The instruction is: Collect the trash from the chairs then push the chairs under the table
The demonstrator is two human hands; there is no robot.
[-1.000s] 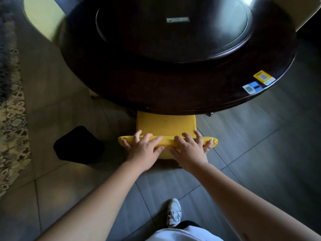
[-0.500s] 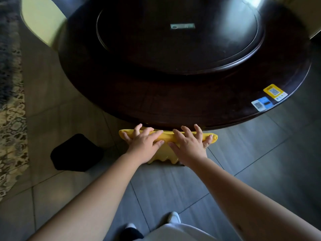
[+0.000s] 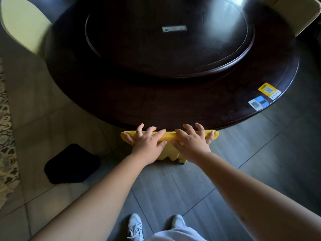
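A yellow chair (image 3: 169, 153) stands tucked against the near edge of the round dark wooden table (image 3: 173, 105). Only the top of its backrest and a strip of its back show; the seat is hidden under the tabletop. My left hand (image 3: 147, 146) lies on the left half of the backrest's top, fingers draped over it. My right hand (image 3: 191, 145) holds the right half the same way. No trash is visible on this chair.
A dark lazy Susan (image 3: 170, 54) sits on the table. Pale chairs stand at the far left (image 3: 22, 23) and far right (image 3: 298, 13). A black object (image 3: 73, 164) lies on the floor to my left, by a patterned rug (image 3: 7, 153). My shoes (image 3: 135, 226) are right behind the chair.
The yellow chair slid forward under the table with both hands on its backrest; its seat, visible a second ago, is now hidden. I stepped closer to the table.
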